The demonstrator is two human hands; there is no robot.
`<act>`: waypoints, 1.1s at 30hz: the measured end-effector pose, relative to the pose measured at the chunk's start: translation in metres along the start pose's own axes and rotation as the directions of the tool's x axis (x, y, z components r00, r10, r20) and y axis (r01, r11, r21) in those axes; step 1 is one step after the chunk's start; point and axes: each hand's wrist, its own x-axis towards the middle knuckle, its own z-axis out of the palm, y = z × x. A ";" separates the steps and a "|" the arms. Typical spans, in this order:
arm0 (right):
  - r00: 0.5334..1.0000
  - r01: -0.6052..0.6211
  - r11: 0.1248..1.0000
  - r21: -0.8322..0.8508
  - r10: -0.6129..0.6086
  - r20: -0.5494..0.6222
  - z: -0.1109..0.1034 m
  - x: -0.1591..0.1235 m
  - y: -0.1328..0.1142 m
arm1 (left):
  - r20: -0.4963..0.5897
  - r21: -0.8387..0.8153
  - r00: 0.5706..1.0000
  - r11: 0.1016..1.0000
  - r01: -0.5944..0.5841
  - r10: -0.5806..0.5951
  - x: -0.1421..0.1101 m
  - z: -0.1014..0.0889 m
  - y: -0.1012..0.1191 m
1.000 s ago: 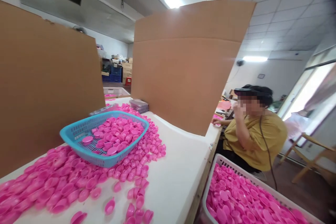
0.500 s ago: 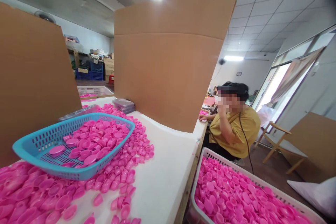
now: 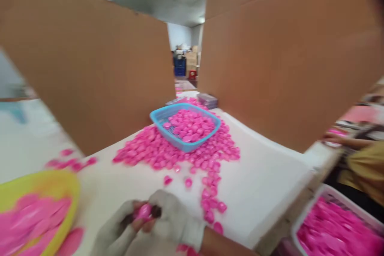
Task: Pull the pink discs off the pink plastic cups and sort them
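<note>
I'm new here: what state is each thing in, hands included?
Left hand: gloved, grip closed on a pink piece
Right hand: gloved, grip closed on the same piece
Blue basket: upright, partly filled with pink pieces
Yellow basin: holding pink pieces, cut off by the picture's edge
Pale crate: loaded with pink pieces, partly out of view
Loose pieces: spread on the table around the blue basket
Cardboard panels: standing

Legible text: I can read no word, number or sign in my view; any print on the distant stacked boxes (image 3: 191, 63) is too small and blurred.
</note>
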 end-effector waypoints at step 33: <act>0.965 -0.255 0.928 0.272 0.223 0.140 -0.030 0.000 0.010 | -0.077 0.811 0.996 0.584 0.034 0.049 -0.019 -0.030 -0.009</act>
